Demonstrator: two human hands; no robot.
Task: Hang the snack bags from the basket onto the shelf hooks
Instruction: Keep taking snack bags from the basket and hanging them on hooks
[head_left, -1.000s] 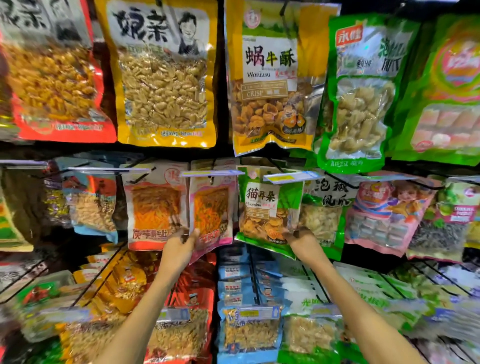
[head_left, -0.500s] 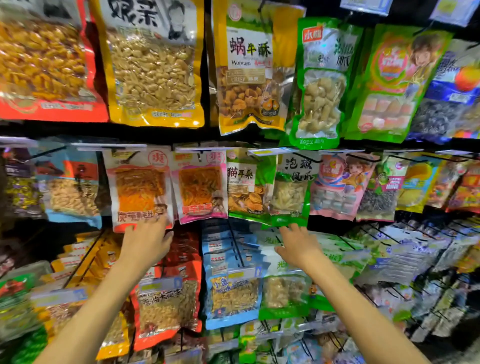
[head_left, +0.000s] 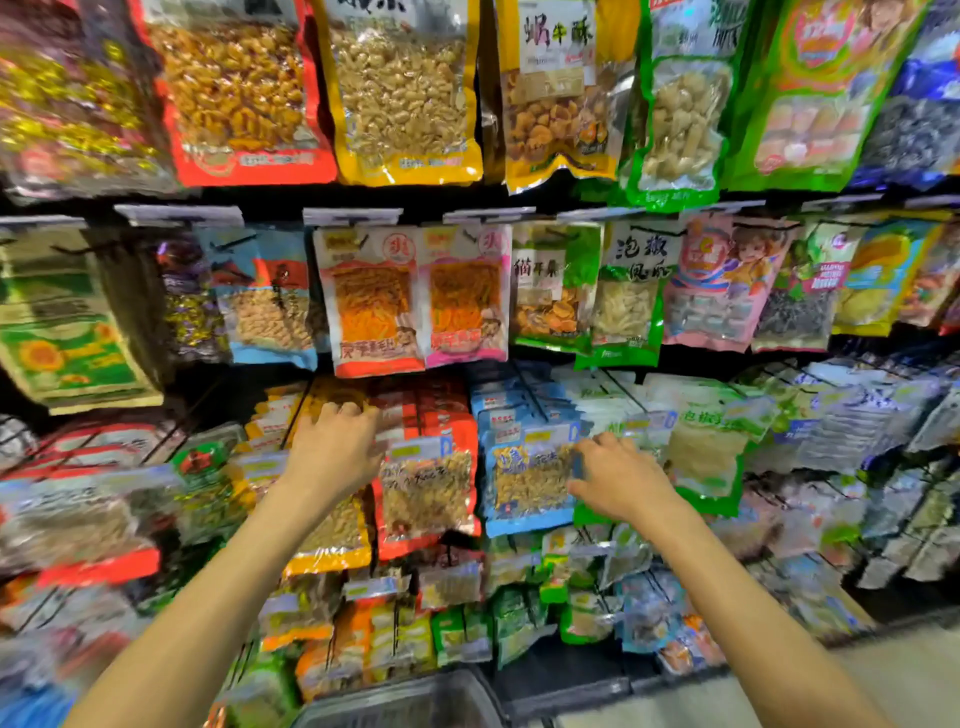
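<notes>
Now left hand (head_left: 332, 452) and right hand (head_left: 621, 480), fingers loosely curled, empty, face colourful snack bags (head_left: 426, 499).

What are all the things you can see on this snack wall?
red nut bag: one, red, top row, left.
yellow peanut bag: one, yellow, top row, right of the red one.
orange bag: one, orange-red, middle row, centre.
pink bag: one, pink, middle row, right beside the orange bag.
blue bags: a stack, blue, lower row, centre.
other bags: many, mixed colours, all rows, too blurred to count.
price tags: several, pale, on the hook ends.
basket: one, grey, bottom edge.
left hand: one, in front of the lower row, left of the blue bags.
right hand: one, at the blue bags; grip too blurred to tell.
</notes>
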